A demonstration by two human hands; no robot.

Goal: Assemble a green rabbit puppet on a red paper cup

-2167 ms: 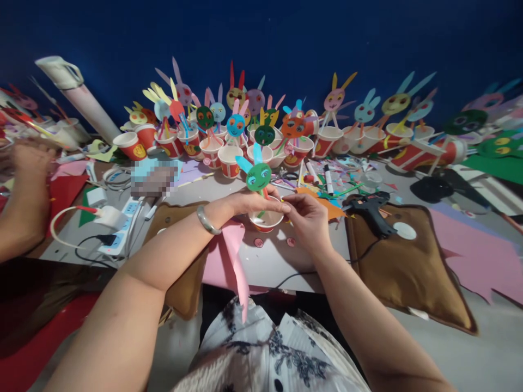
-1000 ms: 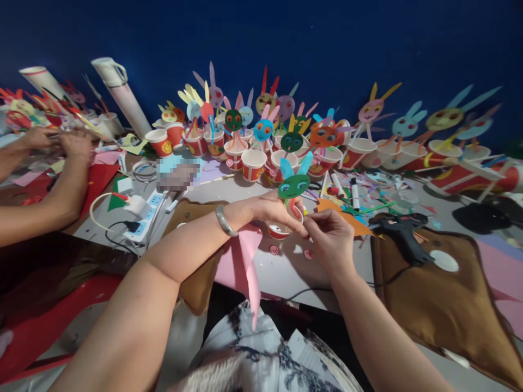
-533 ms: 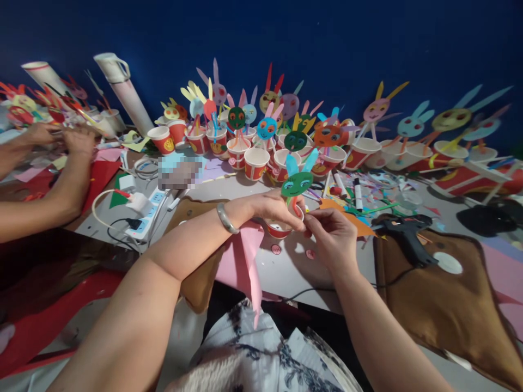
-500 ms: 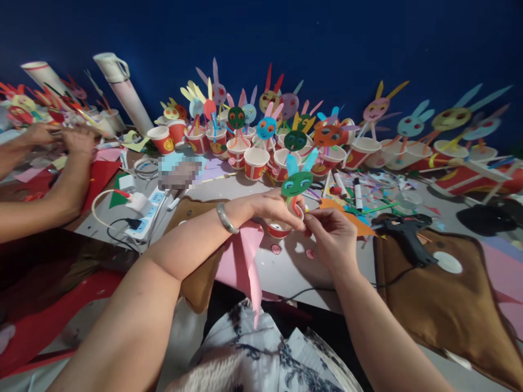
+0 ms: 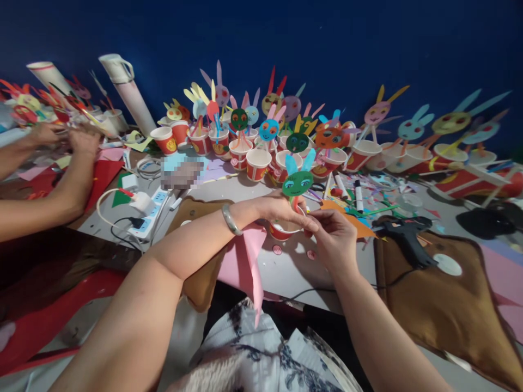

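Observation:
A red and white paper cup (image 5: 281, 233) stands on the table in front of me, tilted slightly. My left hand (image 5: 284, 209) is closed on it from behind, with the thumb at its right rim. Out of the cup rises a green paper rabbit face (image 5: 298, 185) with light blue ears and a reddish stem, close above my left fingers. My right hand (image 5: 335, 237) pinches at the cup's right edge, its fingertips meeting my left thumb. Whatever sits between those fingertips is hidden. Two pink round stickers (image 5: 277, 249) lie just in front of the cup.
Several finished rabbit cups (image 5: 258, 163) line the back. A black glue gun (image 5: 408, 239) rests on a brown cushion (image 5: 441, 294) at right. Pink paper (image 5: 241, 261) hangs over the front edge. A power strip (image 5: 149, 215) and another person's hands (image 5: 84, 139) are at left.
My right fingertips have shifted slightly and now touch my left thumb. The cup looks tipped a little more. My left hand keeps its hold.

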